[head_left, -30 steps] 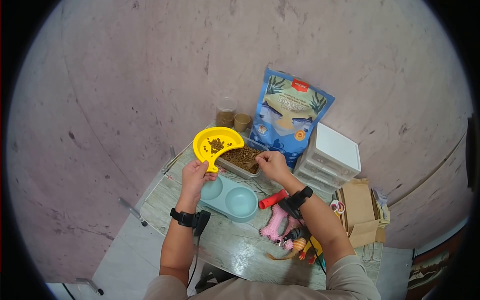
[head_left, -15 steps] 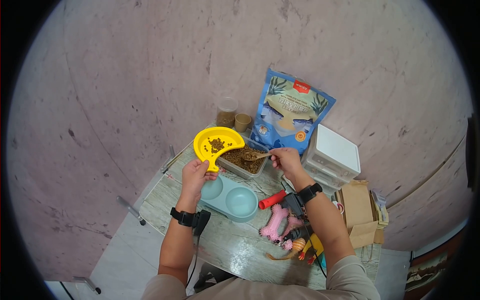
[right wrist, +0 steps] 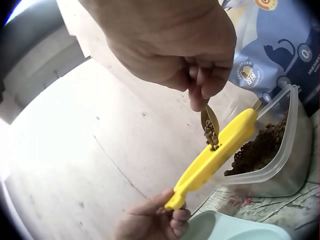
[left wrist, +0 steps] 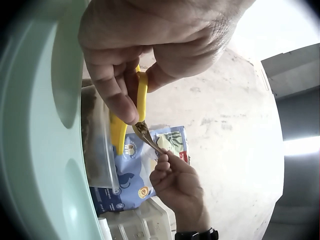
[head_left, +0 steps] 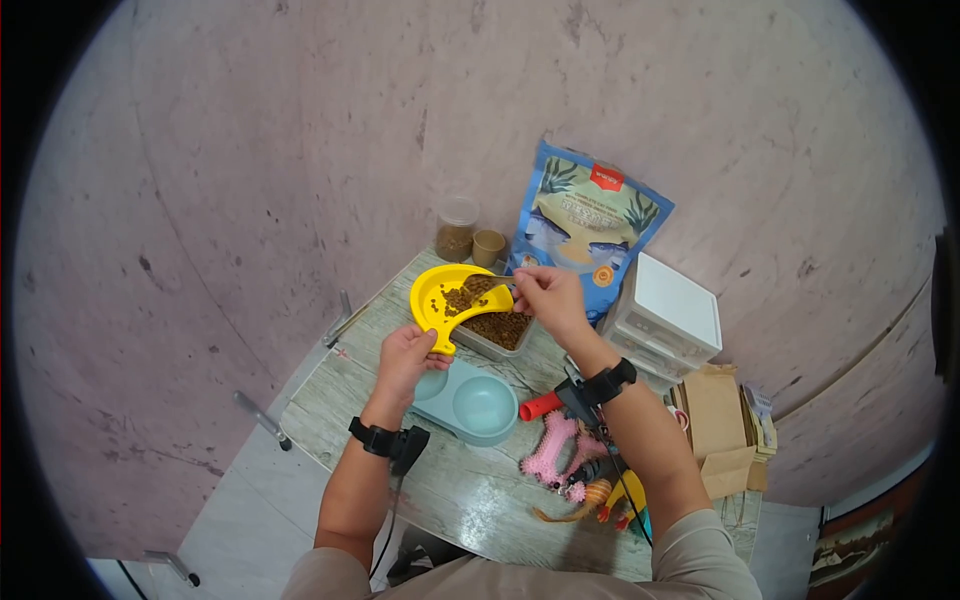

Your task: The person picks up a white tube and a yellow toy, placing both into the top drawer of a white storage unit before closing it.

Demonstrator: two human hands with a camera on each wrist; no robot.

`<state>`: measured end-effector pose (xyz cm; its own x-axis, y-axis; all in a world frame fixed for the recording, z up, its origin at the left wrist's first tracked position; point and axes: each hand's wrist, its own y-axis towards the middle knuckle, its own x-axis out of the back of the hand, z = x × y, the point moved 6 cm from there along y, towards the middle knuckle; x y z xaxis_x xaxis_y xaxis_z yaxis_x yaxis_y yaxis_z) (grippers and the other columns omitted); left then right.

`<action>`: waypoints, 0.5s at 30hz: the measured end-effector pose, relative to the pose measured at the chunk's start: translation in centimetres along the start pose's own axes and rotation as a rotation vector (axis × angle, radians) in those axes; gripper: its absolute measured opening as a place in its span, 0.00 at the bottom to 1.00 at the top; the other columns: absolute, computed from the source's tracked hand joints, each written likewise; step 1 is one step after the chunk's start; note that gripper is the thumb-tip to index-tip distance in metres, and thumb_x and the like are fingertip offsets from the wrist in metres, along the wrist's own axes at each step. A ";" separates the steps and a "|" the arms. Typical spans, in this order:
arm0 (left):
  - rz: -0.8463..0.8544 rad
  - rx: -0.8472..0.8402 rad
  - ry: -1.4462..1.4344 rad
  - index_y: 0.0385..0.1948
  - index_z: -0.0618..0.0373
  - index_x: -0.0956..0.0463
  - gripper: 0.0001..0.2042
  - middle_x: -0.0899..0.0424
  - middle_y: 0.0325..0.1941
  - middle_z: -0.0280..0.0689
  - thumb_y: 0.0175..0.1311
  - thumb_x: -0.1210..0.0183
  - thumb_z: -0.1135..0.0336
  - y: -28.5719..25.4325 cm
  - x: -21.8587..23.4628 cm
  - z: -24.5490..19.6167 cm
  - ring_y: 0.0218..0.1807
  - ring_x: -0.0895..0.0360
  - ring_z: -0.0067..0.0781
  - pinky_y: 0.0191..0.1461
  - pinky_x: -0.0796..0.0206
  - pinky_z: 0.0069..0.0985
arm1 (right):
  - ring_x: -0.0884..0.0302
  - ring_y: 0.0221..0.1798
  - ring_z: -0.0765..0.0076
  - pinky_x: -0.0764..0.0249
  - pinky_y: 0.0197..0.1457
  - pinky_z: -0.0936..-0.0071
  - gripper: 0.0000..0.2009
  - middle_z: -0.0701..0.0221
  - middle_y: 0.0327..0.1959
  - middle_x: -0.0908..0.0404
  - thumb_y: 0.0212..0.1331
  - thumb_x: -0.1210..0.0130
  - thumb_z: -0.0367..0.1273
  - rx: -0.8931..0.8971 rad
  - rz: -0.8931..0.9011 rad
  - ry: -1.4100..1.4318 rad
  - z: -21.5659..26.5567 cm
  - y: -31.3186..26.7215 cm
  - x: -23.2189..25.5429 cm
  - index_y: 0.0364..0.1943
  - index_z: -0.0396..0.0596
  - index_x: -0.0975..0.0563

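My left hand [head_left: 408,362] pinches the short handle of a yellow crescent-shaped dish [head_left: 422,288]. The dish is held over the near left part of a clear plastic container [right wrist: 287,160], with brown kibble [head_left: 455,300] on its floor. In my right hand [head_left: 555,298] a small wooden spoon [left wrist: 151,141] is pinched by its handle. The spoon's bowl is tilted at the dish, and in the right wrist view kibble slides off its tip into it. More kibble [head_left: 500,328] fills the container, partly hidden under the dish.
A light blue double bowl [head_left: 450,418] stands before the container. Behind are a lidded jar [head_left: 455,240], a brown cup [head_left: 488,247] and a blue cat food bag [head_left: 590,230]. White drawers [head_left: 665,310], a red tube [head_left: 541,405], pink toys [head_left: 549,448] and cardboard [head_left: 718,420] lie right.
My right hand lifted the loaded spoon out of the container's kibble and brought it left over the yellow dish. My left hand shifted the dish slightly right, and its kibble pile has grown.
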<state>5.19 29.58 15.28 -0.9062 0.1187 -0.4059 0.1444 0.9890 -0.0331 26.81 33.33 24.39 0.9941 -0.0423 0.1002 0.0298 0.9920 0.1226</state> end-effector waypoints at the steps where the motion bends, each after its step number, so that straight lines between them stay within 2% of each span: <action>1: 0.002 0.003 -0.003 0.37 0.66 0.27 0.10 0.17 0.31 0.43 0.69 0.51 0.67 0.0 -0.1 0.0 0.25 0.20 0.24 0.30 0.26 0.17 | 0.23 0.21 0.75 0.28 0.25 0.78 0.10 0.69 0.24 0.20 0.60 0.45 0.31 0.150 -0.002 -0.154 0.4 -0.1 -0.7 0.38 0.37 0.20; 2: -0.001 0.001 -0.004 0.37 0.66 0.27 0.10 0.17 0.31 0.43 0.69 0.51 0.67 0.0 -0.1 -0.1 0.25 0.20 0.24 0.30 0.26 0.17 | 0.22 0.21 0.71 0.27 0.26 0.75 0.10 0.67 0.24 0.19 0.59 0.45 0.31 0.300 -0.003 -0.309 1.0 -0.4 -1.2 0.39 0.37 0.20; 3: 0.004 0.008 -0.006 0.37 0.66 0.27 0.10 0.17 0.32 0.43 0.69 0.51 0.67 -0.1 -0.1 -0.2 0.26 0.20 0.24 0.30 0.26 0.17 | 0.19 0.25 0.63 0.26 0.30 0.70 0.09 0.60 0.26 0.18 0.58 0.44 0.30 0.468 -0.023 -0.487 1.7 -0.9 -1.5 0.39 0.40 0.19; 4: 0.008 0.015 -0.009 0.38 0.67 0.27 0.10 0.17 0.32 0.43 0.69 0.51 0.67 -0.1 -0.1 -0.1 0.26 0.20 0.24 0.31 0.26 0.17 | 0.19 0.25 0.63 0.26 0.30 0.70 0.09 0.60 0.26 0.18 0.58 0.44 0.30 0.470 -0.018 -0.488 2.1 -1.3 -1.6 0.39 0.40 0.19; 6: 0.010 0.017 -0.015 0.38 0.66 0.27 0.10 0.17 0.33 0.43 0.69 0.51 0.67 -0.1 -0.1 -0.1 0.27 0.20 0.24 0.31 0.26 0.17 | 0.19 0.28 0.55 0.26 0.33 0.69 0.09 0.55 0.28 0.19 0.56 0.43 0.29 0.669 -0.041 -0.650 3.9 -2.6 -2.0 0.40 0.42 0.19; 7: 0.014 0.019 -0.017 0.38 0.66 0.27 0.10 0.17 0.33 0.44 0.69 0.51 0.67 -0.1 -0.1 -0.1 0.27 0.20 0.24 0.31 0.25 0.17 | 0.19 0.28 0.55 0.26 0.33 0.69 0.09 0.55 0.28 0.19 0.56 0.43 0.29 0.669 -0.039 -0.651 3.3 -2.3 -1.7 0.40 0.42 0.19; 9: 0.016 0.007 -0.016 0.38 0.67 0.27 0.10 0.16 0.33 0.44 0.69 0.51 0.67 -0.1 -0.2 -0.1 0.27 0.20 0.24 0.32 0.25 0.17 | 0.19 0.26 0.64 0.26 0.30 0.71 0.09 0.59 0.26 0.18 0.58 0.44 0.30 0.586 -0.157 -0.504 1.5 -1.2 0.4 0.39 0.40 0.19; 10: 0.019 -0.005 -0.012 0.39 0.67 0.27 0.10 0.16 0.33 0.44 0.69 0.51 0.67 -0.1 -0.2 -0.1 0.27 0.20 0.24 0.32 0.25 0.18 | 0.19 0.26 0.64 0.26 0.30 0.71 0.09 0.59 0.26 0.18 0.58 0.44 0.30 0.583 -0.154 -0.505 1.6 -1.3 0.7 0.39 0.40 0.19; 12: 0.004 0.005 -0.009 0.39 0.67 0.27 0.10 0.17 0.34 0.44 0.69 0.51 0.67 -0.2 -0.2 -0.3 0.27 0.20 0.24 0.32 0.25 0.18 | 0.24 0.22 0.80 0.28 0.27 0.82 0.11 0.70 0.26 0.19 0.63 0.46 0.32 0.317 -0.275 -0.329 0.8 -1.1 2.7 0.42 0.37 0.21; 15: 0.003 0.034 -0.068 0.40 0.67 0.28 0.10 0.17 0.34 0.45 0.70 0.52 0.67 -0.3 -0.1 -0.5 0.28 0.20 0.24 0.33 0.25 0.18 | 0.26 0.22 0.81 0.29 0.26 0.85 0.11 0.70 0.26 0.20 0.63 0.46 0.33 0.289 -0.312 -0.180 0.2 -1.3 4.0 0.41 0.37 0.21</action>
<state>5.01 29.27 15.81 -0.8766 0.1139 -0.4675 0.1614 0.9849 -0.0627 30.69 31.89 24.84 0.9077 -0.3785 0.1812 0.2686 0.8558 0.4421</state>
